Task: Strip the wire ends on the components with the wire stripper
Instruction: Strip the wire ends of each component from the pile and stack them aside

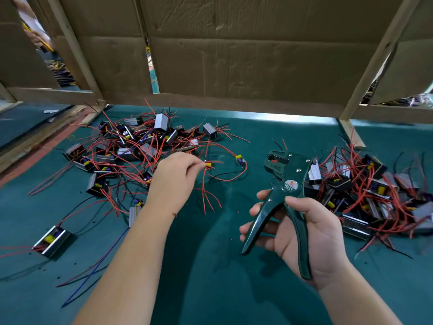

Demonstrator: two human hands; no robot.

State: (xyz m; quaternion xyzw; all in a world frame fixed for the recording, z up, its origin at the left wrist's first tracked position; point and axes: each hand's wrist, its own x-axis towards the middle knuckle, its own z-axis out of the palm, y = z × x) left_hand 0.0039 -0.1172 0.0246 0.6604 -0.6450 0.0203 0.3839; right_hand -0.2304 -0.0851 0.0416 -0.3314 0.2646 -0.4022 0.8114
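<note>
My left grip [174,181] pinches a small red-wired component [208,164]; my right grip [311,233] curls round the wire stripper [288,181], handles spread, over the green desk [206,277].

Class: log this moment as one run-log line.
left hand pinches component | right hand holds wire stripper | component and stripper apart

One view on record: your head-worn wide-angle camera, looking forward and down at close range. The green mat [210,277] fills the frame from 3 through 6 to 9 o'clock; the cardboard screen [257,66] closes 12 o'clock.
</note>
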